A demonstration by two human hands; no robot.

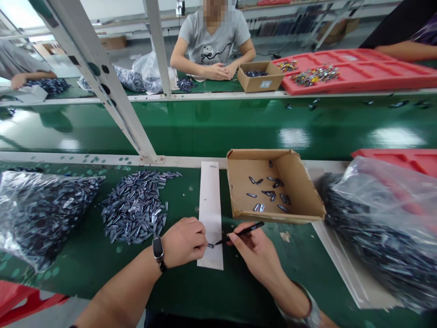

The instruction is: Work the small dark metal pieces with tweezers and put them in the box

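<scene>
My left hand is closed over the lower end of a white paper strip and pinches a small dark metal part at its fingertips. My right hand grips black tweezers, whose tip meets that part. A heap of the same small metal parts lies just left of my left hand. Beyond my right hand stands an open cardboard box with several parts inside.
Clear plastic bags of parts lie at the left and right. A white frame post rises ahead. Across the green belt a person sits beside a small box and a red tray.
</scene>
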